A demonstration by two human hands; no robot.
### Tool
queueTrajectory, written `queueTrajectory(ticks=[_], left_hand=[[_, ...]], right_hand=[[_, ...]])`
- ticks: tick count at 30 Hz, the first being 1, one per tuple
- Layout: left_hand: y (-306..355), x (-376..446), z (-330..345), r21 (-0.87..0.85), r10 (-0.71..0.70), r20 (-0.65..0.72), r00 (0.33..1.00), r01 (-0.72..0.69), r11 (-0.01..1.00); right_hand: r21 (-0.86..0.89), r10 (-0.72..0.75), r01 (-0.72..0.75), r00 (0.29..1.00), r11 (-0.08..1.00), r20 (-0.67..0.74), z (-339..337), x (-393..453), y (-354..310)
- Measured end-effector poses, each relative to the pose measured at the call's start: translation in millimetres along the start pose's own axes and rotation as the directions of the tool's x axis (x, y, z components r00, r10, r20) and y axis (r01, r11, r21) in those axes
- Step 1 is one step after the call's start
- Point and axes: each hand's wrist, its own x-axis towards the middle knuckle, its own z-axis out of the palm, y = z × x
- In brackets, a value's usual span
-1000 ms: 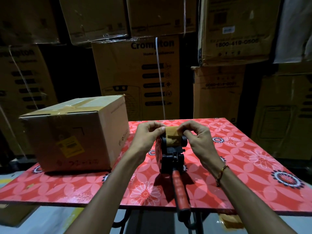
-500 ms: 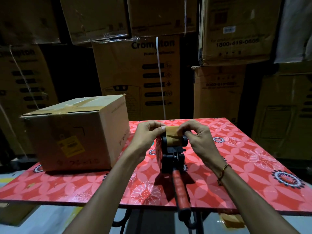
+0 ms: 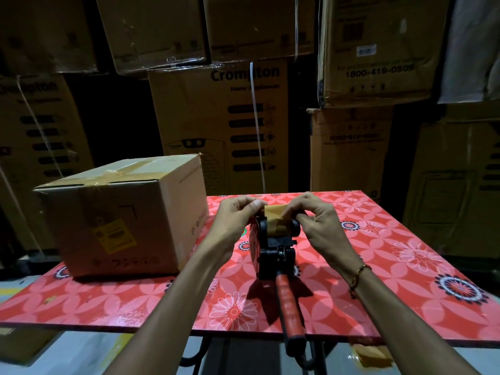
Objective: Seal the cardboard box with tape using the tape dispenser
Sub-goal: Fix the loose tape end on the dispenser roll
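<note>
Left hand (image 3: 235,220) curled narrow, thumb and forefinger pinched on the left edge of the brown tape (image 3: 276,220) at the top of the tape dispenser (image 3: 274,247). Right hand (image 3: 316,223) likewise narrow, fingertips pressed on the right edge of the same tape strip, thumb tucked below toward the roller. Both hands at the same height, facing each other across the dispenser head, the tape stretched between them. Both forearms reaching in from the near edge, angled inward and slightly up, wrists bent down over the tool. Thin bracelet (image 3: 357,277) around the right wrist.

Dispenser standing on the red flowered table (image 3: 405,280), about centre, black body upright, red handle (image 3: 288,301) pointing toward the near edge and hanging just past it. Cardboard box (image 3: 121,215) on the far left part of the table, left of the left hand and apart from it, untouched by either hand. Box flaps closed, brown tape strips already across the top, a yellow label (image 3: 113,235) on the near face. Tall stacked cartons (image 3: 221,125) behind the table, filling the far wall, dim in the low light.
</note>
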Motion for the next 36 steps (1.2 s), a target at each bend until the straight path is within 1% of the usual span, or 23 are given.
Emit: queueTrajectory(ticks=[4,7,9,14,19,23,27,33,36], left_hand=[[-2,1,-3,-0.026,0.009,0.048,0.999,-0.008,1.0],[-5,-5,-5,0.047,0.022,0.158,0.987,-0.03,0.998],[-7,-9,-4,0.092,0.028,0.201,0.979,-0.047,0.995],[-5,-11,-2,0.129,0.053,0.18,0.982,-0.077,0.989],[-5,-11,-3,0.107,0.057,0.19,0.98,-0.079,0.991],[-4,-12,-4,0.088,0.051,0.197,0.979,-0.07,0.994],[-3,-13,-3,0.073,0.045,0.197,0.979,-0.06,0.996],[-4,-13,-2,0.066,0.047,0.198,0.979,-0.062,0.996],[-4,-13,-1,0.077,0.064,0.195,0.979,-0.081,0.994]], right_hand=[[0.045,0.015,-0.014,1.0,0.999,-0.014,1,-1,-3],[0.117,0.067,-0.062,0.997,0.991,-0.039,3,-3,-4],[0.188,0.127,-0.118,0.991,0.975,-0.038,5,-3,-4],[0.273,0.195,-0.18,0.98,0.945,-0.027,6,0,-4],[0.286,0.218,-0.204,0.976,0.936,-0.017,6,0,-6],[0.342,0.265,-0.25,0.964,0.906,0.001,0,1,-11],[0.363,0.296,-0.28,0.955,0.889,0.011,-6,-1,-11],[0.349,0.278,-0.265,0.961,0.899,0.016,-9,-6,-8],[0.311,0.251,-0.245,0.968,0.918,0.023,-7,-7,-7]])
